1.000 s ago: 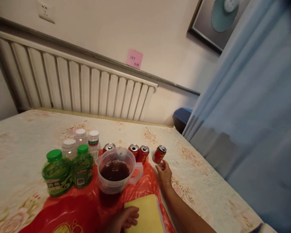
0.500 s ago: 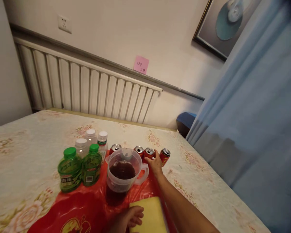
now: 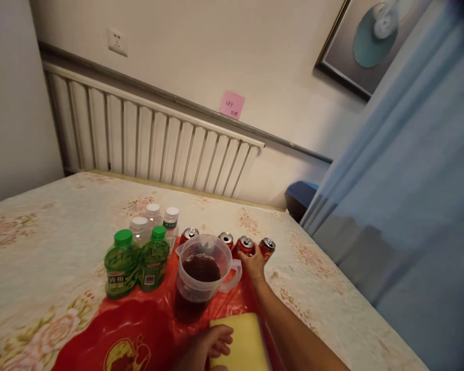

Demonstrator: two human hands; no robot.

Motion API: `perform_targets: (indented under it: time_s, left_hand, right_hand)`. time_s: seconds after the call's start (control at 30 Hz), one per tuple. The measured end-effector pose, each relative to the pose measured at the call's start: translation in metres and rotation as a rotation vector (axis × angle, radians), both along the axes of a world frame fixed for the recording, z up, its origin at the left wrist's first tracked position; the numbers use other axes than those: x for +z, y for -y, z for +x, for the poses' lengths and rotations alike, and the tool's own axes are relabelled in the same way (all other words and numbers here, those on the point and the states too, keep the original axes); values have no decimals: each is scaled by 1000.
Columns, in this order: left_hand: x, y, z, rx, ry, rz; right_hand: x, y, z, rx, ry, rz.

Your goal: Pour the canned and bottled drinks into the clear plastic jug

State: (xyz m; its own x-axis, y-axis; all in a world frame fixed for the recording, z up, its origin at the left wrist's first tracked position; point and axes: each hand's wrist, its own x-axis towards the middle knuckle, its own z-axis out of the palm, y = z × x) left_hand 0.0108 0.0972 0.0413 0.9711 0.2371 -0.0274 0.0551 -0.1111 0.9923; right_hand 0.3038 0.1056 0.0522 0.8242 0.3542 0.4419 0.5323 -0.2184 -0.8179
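My right hand (image 3: 254, 264) reaches out past the jug handle and is closed round a red drink can (image 3: 245, 243), its thumb on the left side. Just right of that hand stands another red can (image 3: 268, 246), and to the left is a third one (image 3: 226, 238). My left hand (image 3: 217, 342) hovers by the left edge of a yellow pad or cloth (image 3: 242, 335), fingers loosely bent and holding nothing. Between the hands stands a clear plastic jug (image 3: 203, 296) partly filled with dark liquid. One more can (image 3: 189, 234) is partly hidden behind the jug.
Green-capped bottles (image 3: 121, 268) and white-capped clear bottles (image 3: 171, 221) stand left of the jug. A red scalloped tray (image 3: 81, 342) lies at the front, on red plastic over the floral tablecloth (image 3: 305, 278). A blue curtain (image 3: 402, 180) hangs at right.
My right hand has closed in on the red can, which has shifted slightly toward the right-hand can. The whole view has swung a little left. My left hand stays by the yellow pad.
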Motion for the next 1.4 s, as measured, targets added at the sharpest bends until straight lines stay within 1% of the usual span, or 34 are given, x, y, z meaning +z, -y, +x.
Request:
perform_targets:
  time_s: [0.13,0.27,0.33,0.47,0.6,0.73,0.8,0.9,0.97,1.07,1.2,1.27,1.4]
  left_hand:
    - [-10,2,1,22,35,-10]
    - [-19,3,5,36,91,-77]
    - [-18,3,5,52,104,-108]
    - [-7,5,0,85,64,-155]
    - [-3,5,-5,96,75,-218]
    - [-2,4,-7,100,210,-250]
    - [4,3,-8,74,272,-283]
    - [17,3,-11,15,311,-374]
    - [22,4,-13,-15,329,-436]
    - [21,5,-12,-42,336,-497]
    - [17,3,-14,-58,291,-478]
    - [20,3,-17,-52,270,-480]
    - [32,3,-26,-19,256,-482]
  right_hand:
    - [8,29,-7,-18,-66,0]
    - [23,72,-27,5,-112,15]
    - [31,95,-41,53,-159,43]
    - [45,135,-72,143,-225,51]
    - [56,159,-104,323,-319,51]
    - [62,165,-133,460,-353,47]
    - [61,163,-143,519,-360,43]
    - [58,159,-153,577,-356,10]
    - [57,158,-158,578,-334,-30]
    - [59,157,-167,559,-298,-87]
    - [67,156,-181,571,-281,-132]
    - [71,155,-186,569,-265,-161]
    - [73,153,-192,565,-239,-190]
